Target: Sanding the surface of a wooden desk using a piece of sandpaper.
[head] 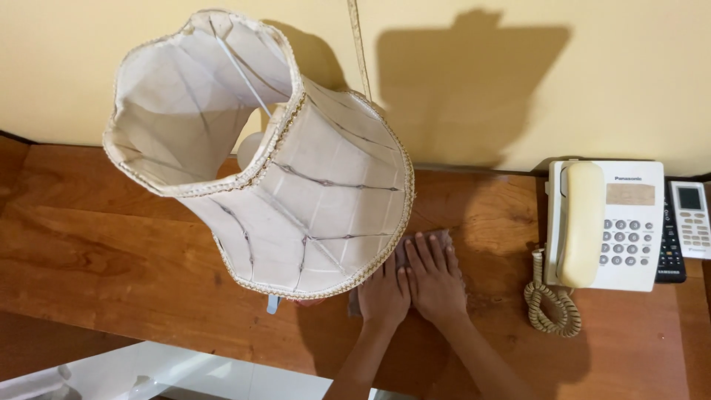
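Head camera looks straight down on a reddish wooden desk (pixel 111 252) set against a yellow wall (pixel 607 74). Both hands lie flat, side by side and touching, on a small greyish cloth (pixel 442 238) spread on the desk just right of the lamp. The left hand (pixel 384 295) is partly tucked under the edge of the cream lampshade (pixel 296 200); its fingers look extended and pressed down rather than curled, though the tips are hidden by the shade. The right hand (pixel 435 278) has its fingers stretched out and slightly spread, palm down on the cloth, gripping nothing. Flat palms suit pressing the cloth against the wood.

The lampshade leans toward the camera and overhangs the desk, covering the surface to the left of the hands and closing off that side. A bulb (pixel 252 148) shows through its open top. To the right, well apart from the hands, sit a cream corded telephone (pixel 603 222) with its coiled cord (pixel 552 304), then a black remote (pixel 671 255) and a white remote (pixel 692 218) beside it.
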